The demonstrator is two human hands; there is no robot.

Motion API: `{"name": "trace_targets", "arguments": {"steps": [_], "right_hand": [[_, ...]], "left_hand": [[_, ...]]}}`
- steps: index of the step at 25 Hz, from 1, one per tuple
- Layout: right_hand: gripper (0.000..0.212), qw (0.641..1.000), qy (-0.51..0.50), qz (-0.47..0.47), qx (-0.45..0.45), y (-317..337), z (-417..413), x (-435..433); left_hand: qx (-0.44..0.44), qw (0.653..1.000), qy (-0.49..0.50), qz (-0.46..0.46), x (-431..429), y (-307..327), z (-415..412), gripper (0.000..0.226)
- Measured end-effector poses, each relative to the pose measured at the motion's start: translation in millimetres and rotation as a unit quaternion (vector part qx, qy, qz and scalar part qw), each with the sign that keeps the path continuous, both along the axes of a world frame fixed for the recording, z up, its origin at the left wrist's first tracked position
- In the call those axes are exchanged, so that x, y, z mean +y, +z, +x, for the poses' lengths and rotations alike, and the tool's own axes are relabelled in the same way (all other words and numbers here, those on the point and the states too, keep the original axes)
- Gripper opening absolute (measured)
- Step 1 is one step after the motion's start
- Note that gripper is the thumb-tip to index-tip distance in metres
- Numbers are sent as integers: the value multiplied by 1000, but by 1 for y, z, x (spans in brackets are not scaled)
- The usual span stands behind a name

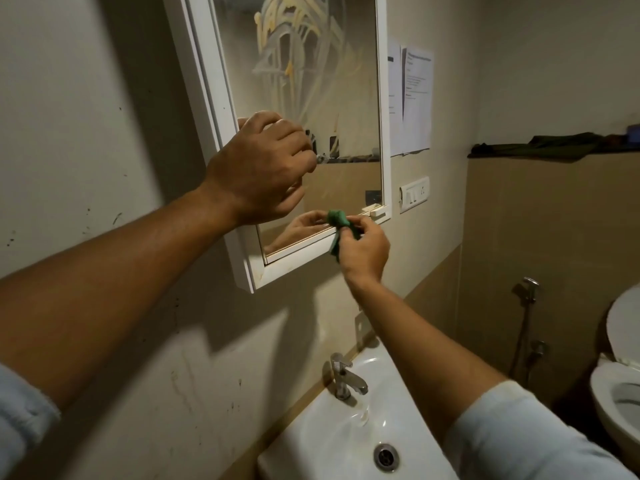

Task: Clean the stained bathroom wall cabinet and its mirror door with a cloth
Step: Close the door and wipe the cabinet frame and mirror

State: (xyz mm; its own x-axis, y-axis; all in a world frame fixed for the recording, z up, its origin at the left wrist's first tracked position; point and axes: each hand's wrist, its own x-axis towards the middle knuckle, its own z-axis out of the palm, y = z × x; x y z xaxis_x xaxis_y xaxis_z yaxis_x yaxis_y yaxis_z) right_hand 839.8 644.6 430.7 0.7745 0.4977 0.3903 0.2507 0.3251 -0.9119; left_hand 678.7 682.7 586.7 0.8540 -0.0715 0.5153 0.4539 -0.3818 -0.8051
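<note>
At mirror door [311, 98]: R hand [363, 252] pinches cloth [337, 220]; L hand [256, 168] grip hidden.

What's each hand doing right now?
Left hand: fingers curled against white-framed mirror door; grip cannot be told.
Right hand: pinching small crumpled green cloth.

My left hand [258, 168] hides its fingertips against the mirror door [329, 98]; right of that door, the notices [417, 98] are too small to read.

The right hand [364, 252] pinches a bunched green cloth [337, 220] at its fingertips, against the mirror door [332, 98] bottom edge. Up-left of those fingers, the left hand [263, 168] rests curled on the glass.
</note>
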Motion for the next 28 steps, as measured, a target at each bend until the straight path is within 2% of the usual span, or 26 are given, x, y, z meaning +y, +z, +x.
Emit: {"name": "trace_targets", "arguments": {"steps": [2, 5, 8, 10, 15, 19, 21, 24, 25, 26, 28], "right_hand": [[13, 993, -33, -57, 102, 17, 38, 11], [12, 946, -3, -32, 323, 21, 61, 6], [15, 920, 29, -7, 392, 16, 67, 6], [13, 925, 50, -11, 377, 20, 68, 12], [29, 919, 101, -39, 378, 15, 52, 14], [21, 915, 129, -45, 381, 11, -6, -6], [24, 922, 152, -72, 347, 4, -43, -19], [23, 915, 278, -130, 262, 2, -71, -57], [21, 919, 293, -131, 231, 5, -67, -68], [20, 934, 273, -110, 201, 10, -57, -75], [21, 980, 150, -55, 117, 17, -35, -70]], "left_hand": [[-4, 1000, -11, -2, 3, -1, 1, 43], [-6, 1000, -7, -14, 1, 3, -1, 45], [-7, 1000, -7, -6, 2, 0, 0, 47], [-7, 1000, -8, -3, 3, 0, 2, 48], [-16, 1000, -11, -6, 2, -1, 3, 46], [-13, 1000, -15, -15, 0, -3, 2, 45], [-10, 1000, -9, -19, -2, -2, 1, 45], [2, 999, -1, -38, -11, -2, -2, 43], [2, 999, 0, -44, -15, -3, -6, 41], [-9, 999, -3, -51, -18, -5, -13, 41], [-77, 993, -27, -86, -23, -13, -33, 43]]}}
